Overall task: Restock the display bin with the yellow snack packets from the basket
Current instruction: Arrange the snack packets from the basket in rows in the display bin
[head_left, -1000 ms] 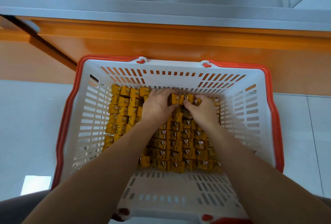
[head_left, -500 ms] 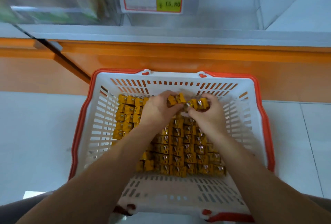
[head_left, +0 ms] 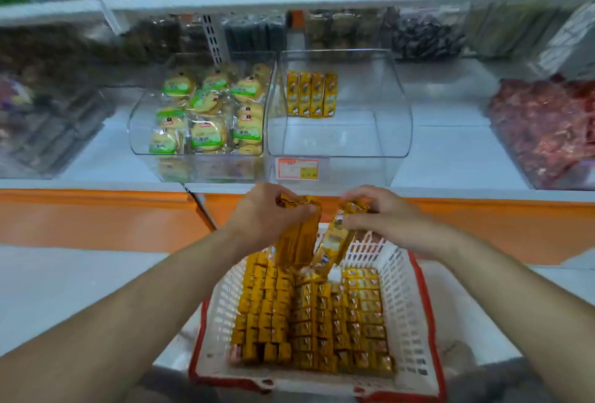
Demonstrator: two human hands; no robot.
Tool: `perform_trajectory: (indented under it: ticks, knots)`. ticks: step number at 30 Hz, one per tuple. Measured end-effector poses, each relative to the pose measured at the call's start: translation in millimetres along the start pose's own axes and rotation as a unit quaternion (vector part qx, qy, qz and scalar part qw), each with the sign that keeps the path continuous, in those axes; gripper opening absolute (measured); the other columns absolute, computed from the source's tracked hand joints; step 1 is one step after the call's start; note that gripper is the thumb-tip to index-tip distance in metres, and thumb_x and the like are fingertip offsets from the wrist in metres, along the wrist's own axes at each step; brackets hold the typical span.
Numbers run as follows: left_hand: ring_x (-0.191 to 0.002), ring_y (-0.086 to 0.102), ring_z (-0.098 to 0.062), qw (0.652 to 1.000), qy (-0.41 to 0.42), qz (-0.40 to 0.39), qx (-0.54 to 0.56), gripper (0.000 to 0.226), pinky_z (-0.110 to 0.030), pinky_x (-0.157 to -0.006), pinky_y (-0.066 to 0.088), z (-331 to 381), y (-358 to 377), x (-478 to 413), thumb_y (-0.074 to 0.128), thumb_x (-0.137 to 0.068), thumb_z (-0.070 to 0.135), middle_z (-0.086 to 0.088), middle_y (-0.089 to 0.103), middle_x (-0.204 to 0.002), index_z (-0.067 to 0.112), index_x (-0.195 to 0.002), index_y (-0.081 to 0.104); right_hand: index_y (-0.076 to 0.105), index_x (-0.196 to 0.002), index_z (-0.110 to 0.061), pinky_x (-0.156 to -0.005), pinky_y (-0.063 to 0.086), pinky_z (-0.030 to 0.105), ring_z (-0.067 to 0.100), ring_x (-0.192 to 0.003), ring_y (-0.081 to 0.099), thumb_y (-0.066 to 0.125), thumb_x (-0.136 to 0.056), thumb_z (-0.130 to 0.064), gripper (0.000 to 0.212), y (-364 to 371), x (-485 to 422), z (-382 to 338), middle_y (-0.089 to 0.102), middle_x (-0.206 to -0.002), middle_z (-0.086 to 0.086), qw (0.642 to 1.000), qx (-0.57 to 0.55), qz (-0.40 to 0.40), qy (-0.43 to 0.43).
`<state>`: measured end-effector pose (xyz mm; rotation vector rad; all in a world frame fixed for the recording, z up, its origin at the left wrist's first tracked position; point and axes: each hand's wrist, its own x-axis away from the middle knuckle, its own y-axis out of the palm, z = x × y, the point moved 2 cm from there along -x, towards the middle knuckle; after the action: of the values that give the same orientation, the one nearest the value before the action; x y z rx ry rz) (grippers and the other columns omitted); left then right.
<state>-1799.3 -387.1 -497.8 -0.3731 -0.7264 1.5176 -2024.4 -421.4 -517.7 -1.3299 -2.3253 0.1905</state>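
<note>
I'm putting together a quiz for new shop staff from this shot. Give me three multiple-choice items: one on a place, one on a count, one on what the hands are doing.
1. Where in the clear display bin do the yellow packets stand?
A. front right
B. back left
C. spread across its floor

2. How many packets stand in that bin?
A. none
B. nine
C. four

3. What are the hands doing?
A. each holds packets above the basket
B. both are empty
C. only one of them holds any

Answers: 1 B, they line the rear wall at the left; 2 C, four stand side by side; 3 A, the left hand and the right hand each grip packets over the basket.
</note>
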Motion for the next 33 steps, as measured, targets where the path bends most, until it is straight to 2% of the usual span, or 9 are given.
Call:
perform_trajectory:
  ticks: [4,7,10,16,19,22,26,31,33]
  knots:
    - [-0.045,0.049,0.002,0.998,0.037,0.029,0.045,0.024,-0.012,-0.043,0.033,30.7,-25.3,41.1,0.078,-0.080,0.054,0.017,0.057,-0.049,0.033,-0.073,0.069,0.066,-0.107,-0.040,-0.059,0.050,0.026,0.010,-0.068,0.067,0.075,-0.057,-0.057,0.053,-1.0,30.6,-48.5,0.072,-0.079,-0.004,0.997,-0.050,-0.036,-0.039]
    - [-0.059,0.061,-0.008,0.986,0.026,0.059,0.156,0.018,-0.020,-0.055,0.043,36.3,-27.1,56.2,0.078,-0.080,0.053,-0.004,0.073,-0.071,0.035,-0.080,0.078,0.066,-0.114,-0.029,-0.065,0.054,0.031,0.019,-0.079,0.072,0.077,-0.067,-0.050,0.053,8.0,39.5,-55.4,0.074,-0.093,0.006,0.992,-0.117,0.010,-0.043]
    - [-0.073,0.074,-0.029,0.955,-0.034,0.064,0.289,0.030,-0.038,-0.070,0.058,33.7,-19.2,57.0,0.078,-0.083,0.049,-0.021,0.075,-0.086,0.020,-0.085,0.079,0.066,-0.116,-0.018,-0.064,0.056,0.037,0.029,-0.079,0.074,0.074,-0.084,-0.039,0.039,21.6,36.3,-55.3,0.074,-0.097,0.014,0.973,-0.227,0.038,-0.018]
    - [-0.087,0.078,-0.032,0.910,-0.106,0.045,0.399,0.044,-0.052,-0.084,0.062,29.3,-7.1,36.7,0.078,-0.082,0.050,-0.010,0.080,-0.095,0.014,-0.107,0.075,0.065,-0.111,-0.031,-0.073,0.062,0.045,0.022,-0.090,0.075,0.070,-0.083,-0.059,0.039,40.9,15.9,-52.6,0.076,-0.101,0.001,0.968,-0.234,0.083,-0.040]
    - [-0.086,0.078,-0.035,0.897,-0.111,0.018,0.428,0.044,-0.055,-0.082,0.062,32.4,-4.0,31.6,0.078,-0.085,0.042,-0.015,0.079,-0.097,0.008,-0.112,0.073,0.063,-0.110,-0.037,-0.083,0.060,0.049,0.015,-0.095,0.073,0.070,-0.066,-0.077,0.060,47.3,9.6,-49.6,0.076,-0.101,-0.006,0.971,-0.217,0.086,-0.045]
    - [-0.089,0.077,-0.038,0.898,-0.093,-0.008,0.430,0.051,-0.057,-0.083,0.062,32.6,-3.2,27.4,0.080,-0.080,0.044,-0.018,0.078,-0.099,0.006,-0.113,0.072,0.060,-0.112,-0.034,-0.081,0.062,0.046,0.013,-0.094,0.073,0.069,-0.057,-0.085,0.076,49.5,5.1,-49.0,0.076,-0.100,-0.006,0.972,-0.209,0.092,-0.054]
    - [-0.096,0.076,-0.037,0.893,-0.087,-0.027,0.442,0.063,-0.055,-0.087,0.061,28.8,-6.1,24.7,0.083,-0.069,0.041,-0.018,0.077,-0.106,0.011,-0.122,0.067,0.062,-0.108,-0.034,-0.089,0.058,0.049,0.015,-0.098,0.073,0.072,-0.069,-0.074,0.057,48.3,-0.4,-48.2,0.076,-0.103,-0.005,0.973,-0.204,0.085,-0.061]
    - [-0.089,0.075,-0.041,0.877,-0.083,-0.047,0.470,0.028,-0.053,-0.076,0.063,22.7,-9.1,23.9,0.077,-0.084,0.015,-0.025,0.075,-0.104,0.006,-0.110,0.073,0.067,-0.102,-0.037,-0.083,0.060,0.043,0.017,-0.098,0.073,0.075,-0.069,-0.065,0.044,49.2,1.5,-50.8,0.076,-0.103,-0.004,0.971,-0.222,0.048,-0.069]
    - [-0.085,0.075,-0.041,0.879,-0.066,-0.044,0.471,0.034,-0.053,-0.073,0.063,21.3,-12.7,22.7,0.080,-0.076,0.012,-0.026,0.075,-0.103,0.008,-0.109,0.074,0.067,-0.105,-0.030,-0.076,0.061,0.041,0.018,-0.090,0.074,0.074,-0.069,-0.061,0.048,47.8,3.9,-55.3,0.076,-0.098,-0.002,0.972,-0.219,0.038,-0.073]
